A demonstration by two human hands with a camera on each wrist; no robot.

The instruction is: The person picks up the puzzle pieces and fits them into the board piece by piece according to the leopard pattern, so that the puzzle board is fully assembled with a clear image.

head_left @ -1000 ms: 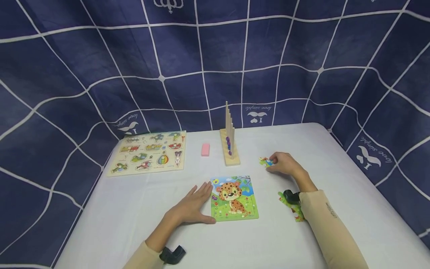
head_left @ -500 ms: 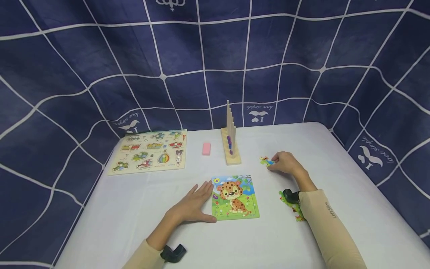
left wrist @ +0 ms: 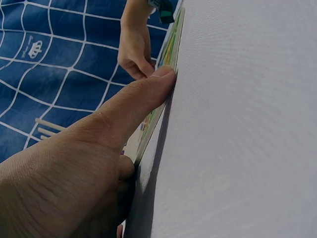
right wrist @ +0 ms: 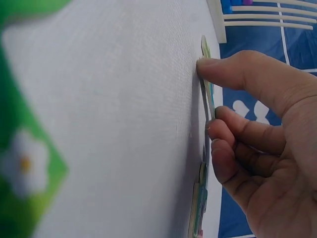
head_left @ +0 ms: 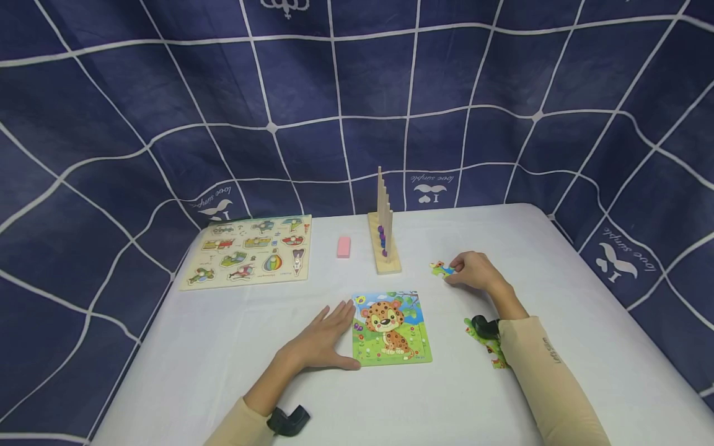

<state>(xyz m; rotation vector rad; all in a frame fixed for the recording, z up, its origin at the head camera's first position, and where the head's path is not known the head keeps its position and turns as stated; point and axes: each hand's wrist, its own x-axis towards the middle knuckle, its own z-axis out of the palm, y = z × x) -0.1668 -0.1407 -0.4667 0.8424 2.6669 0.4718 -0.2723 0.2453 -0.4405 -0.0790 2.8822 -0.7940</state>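
A square leopard jigsaw puzzle [head_left: 390, 328] lies flat on the table before me. My left hand [head_left: 318, 344] rests along its left side with fingers extended, and the thumb touches the lower left corner. To the right and farther back, my right hand [head_left: 476, 272] pinches a small green and blue puzzle piece [head_left: 439, 268] low over the table. In the right wrist view the thumb presses that piece's edge while the other fingers curl behind it; part of the picture is hidden. Beneath my right forearm lie more green puzzle pieces [head_left: 484, 341], partly covered by the sleeve and wrist camera.
Behind the leopard puzzle stands a wooden peg stand [head_left: 385, 263] with purple and blue beads. A pink block [head_left: 343, 247] lies left of it. A knobbed vehicle puzzle board [head_left: 248, 253] is at the back left. A blue checked curtain [head_left: 357, 93] borders the table.
The puzzle piece in my right hand has shifted very slightly to the left. My left hand stays in place beside the leopard puzzle.
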